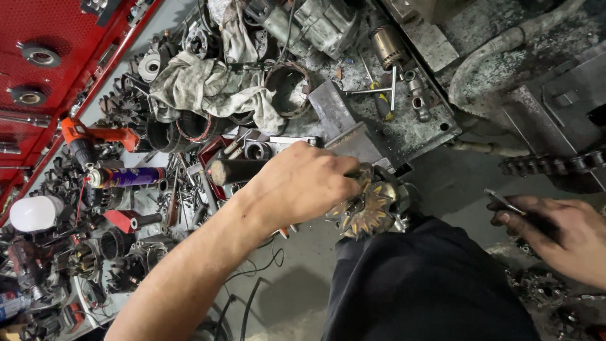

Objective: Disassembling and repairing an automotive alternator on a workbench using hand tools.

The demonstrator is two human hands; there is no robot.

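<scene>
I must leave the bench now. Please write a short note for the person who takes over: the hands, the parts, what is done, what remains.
Left hand: closed over the rotor, a finned metal part with claw poles, held at the vise edge above the lap.
Right hand: off to the right, gripping a small flat metal tool.
Nearby: dark handle just left of the left hand; spray can and rag on the bench.
Done: rotor is out and in hand.
Left: tool not yet on the rotor; cannot tell more.
</scene>
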